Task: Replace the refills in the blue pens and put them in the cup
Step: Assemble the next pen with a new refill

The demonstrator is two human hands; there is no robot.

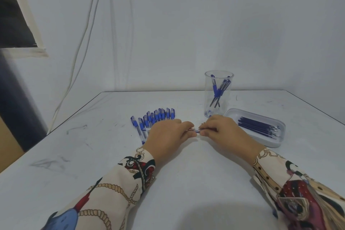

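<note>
Hands point(197, 132) pinching one pen point(196, 131) — cup point(218, 95) behind; refills point(258, 126) right

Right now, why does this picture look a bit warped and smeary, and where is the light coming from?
Head view: the wide-angle lens bows straight lines, so the table edges splay outward. The left margin is streaked with blur. Light is soft and even; a faint shadow lies on the table at the bottom. The clear cup shows slight sheen, no harsh glare. The left hand and right hand look slightly soft.
</note>
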